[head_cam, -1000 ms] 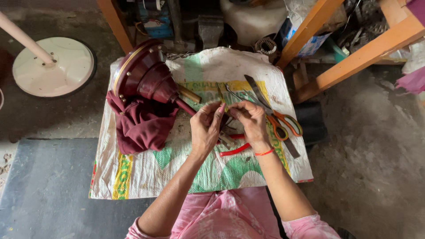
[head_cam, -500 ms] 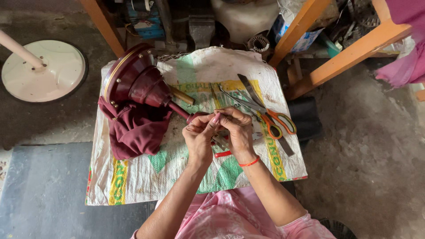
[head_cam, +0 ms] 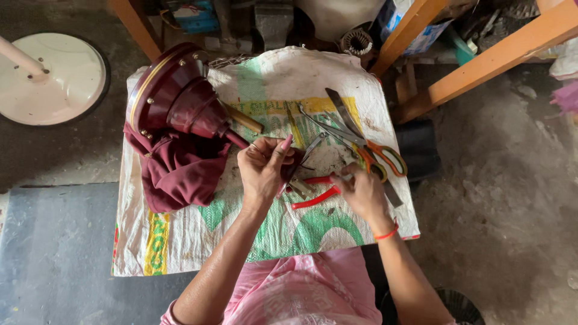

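My left hand (head_cam: 264, 171) is raised over the middle of a white woven sack (head_cam: 283, 75) and pinches a small dark part (head_cam: 293, 170) between its fingertips. My right hand (head_cam: 361, 194) lies lower right of it. Its fingers are closed on the ends of the red-handled pliers (head_cam: 313, 197), which rest on the sack. A maroon cone-shaped motor housing (head_cam: 171, 99) with a protruding shaft lies on its side at the left, on a maroon cloth (head_cam: 180, 174).
Orange-handled scissors (head_cam: 379, 157), a flat blade (head_cam: 342, 109) and thin metal pliers (head_cam: 325, 129) lie on the sack to the right. A white round base (head_cam: 57, 78) stands on the floor at far left. Orange wooden beams (head_cam: 481, 63) cross the top right.
My hands were together over the small part. My right hand has now moved down and right onto the red-handled pliers, while my left hand keeps the part.
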